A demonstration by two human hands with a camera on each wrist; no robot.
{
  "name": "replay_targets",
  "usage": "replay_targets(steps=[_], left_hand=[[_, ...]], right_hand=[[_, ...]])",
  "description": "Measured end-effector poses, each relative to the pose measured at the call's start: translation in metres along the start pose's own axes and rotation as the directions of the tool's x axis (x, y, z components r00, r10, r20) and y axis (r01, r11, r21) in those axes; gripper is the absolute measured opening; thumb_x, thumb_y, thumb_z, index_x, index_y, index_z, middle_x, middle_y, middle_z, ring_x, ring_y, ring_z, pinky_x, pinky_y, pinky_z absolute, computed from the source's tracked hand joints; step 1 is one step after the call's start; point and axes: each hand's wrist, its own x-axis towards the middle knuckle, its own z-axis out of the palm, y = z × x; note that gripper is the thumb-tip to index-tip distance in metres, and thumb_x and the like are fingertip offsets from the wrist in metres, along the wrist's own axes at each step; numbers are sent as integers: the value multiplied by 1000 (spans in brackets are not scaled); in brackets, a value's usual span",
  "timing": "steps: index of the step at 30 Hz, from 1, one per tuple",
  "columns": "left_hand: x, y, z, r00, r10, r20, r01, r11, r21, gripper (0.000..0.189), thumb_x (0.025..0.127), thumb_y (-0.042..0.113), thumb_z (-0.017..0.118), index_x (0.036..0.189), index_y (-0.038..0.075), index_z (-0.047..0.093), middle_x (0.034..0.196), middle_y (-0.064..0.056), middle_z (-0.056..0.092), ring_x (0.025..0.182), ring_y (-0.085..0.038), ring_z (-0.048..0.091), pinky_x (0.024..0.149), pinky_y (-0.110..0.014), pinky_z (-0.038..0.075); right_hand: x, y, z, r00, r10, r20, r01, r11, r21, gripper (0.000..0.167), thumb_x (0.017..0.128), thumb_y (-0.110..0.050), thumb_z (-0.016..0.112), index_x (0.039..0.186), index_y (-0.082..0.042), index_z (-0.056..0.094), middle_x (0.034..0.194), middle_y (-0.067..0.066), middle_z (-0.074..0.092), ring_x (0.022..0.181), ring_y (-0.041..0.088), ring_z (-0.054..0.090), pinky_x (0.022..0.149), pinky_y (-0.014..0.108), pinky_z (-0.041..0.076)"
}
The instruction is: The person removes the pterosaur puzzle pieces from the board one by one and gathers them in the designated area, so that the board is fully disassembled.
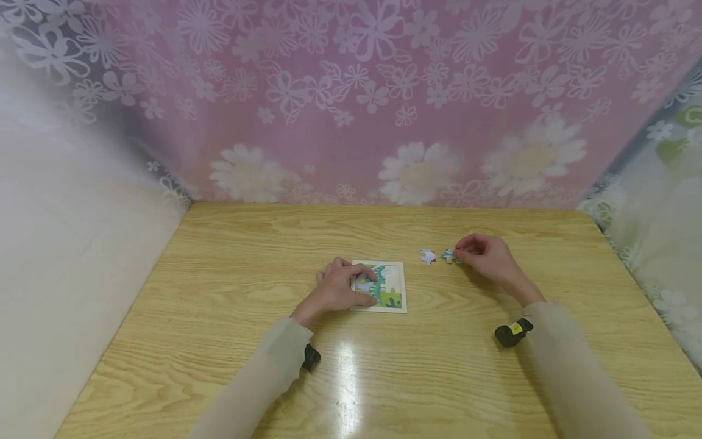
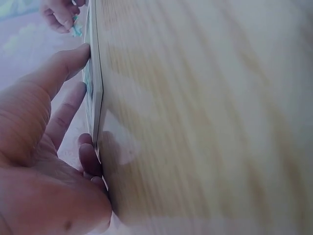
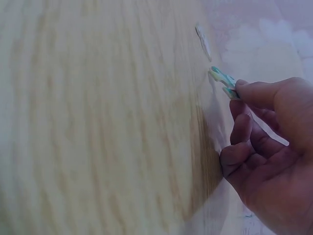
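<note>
My right hand [image 1: 488, 259] pinches a green-and-teal jigsaw piece [image 3: 223, 80] between thumb and forefinger, and in the right wrist view the piece tilts close over the table. Just left of it, a white jigsaw piece [image 1: 428, 255] with red spots lies on the wood. Across the left part of a square puzzle board [image 1: 404, 286] with a pale frame, my left hand [image 1: 336, 288] rests with thumb and forefinger spread on the picture. Its other fingers lie at the board's left edge. Green and teal pieces fill much of the board; a pale bare patch shows at the upper right.
The wood-grain table [image 1: 236, 262] runs back to a pink flowered curtain [image 1: 340, 122]. A pale wall [image 1: 71, 244] borders it on the left and flowered cloth [image 1: 669, 244] on the right. Both wrists carry a small black camera [image 1: 510, 334].
</note>
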Motion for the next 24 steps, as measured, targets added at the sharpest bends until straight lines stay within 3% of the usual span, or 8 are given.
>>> replay_targets(steps=[7, 14, 24], left_hand=[[2, 0, 0, 1000, -8, 9, 8, 1000, 4, 35, 85, 42, 83, 116, 34, 70, 127, -9, 45, 110, -28, 37, 86, -47, 17], [0, 0, 0, 1000, 1, 8, -1, 1000, -16, 35, 85, 41, 83, 117, 34, 70, 124, -8, 45, 108, -27, 36, 85, -47, 15], [-1, 1, -1, 1000, 11, 7, -11, 1000, -26, 31, 85, 38, 83, 114, 34, 71, 121, -8, 44, 107, -27, 34, 84, -48, 12]], right_hand=[[8, 3, 1, 1000, 0, -15, -2, 994, -112, 23, 99, -27, 69, 108, -6, 72, 100, 13, 73, 84, 15, 64, 76, 27, 49], [11, 7, 3, 1000, 21, -10, -22, 989, -147, 24, 99, -29, 69, 109, -7, 72, 97, 11, 71, 85, 18, 62, 74, 30, 48], [3, -1, 6, 999, -21, -39, 14, 988, -156, 25, 99, -30, 67, 109, -8, 72, 100, 12, 71, 88, 21, 65, 77, 32, 50]])
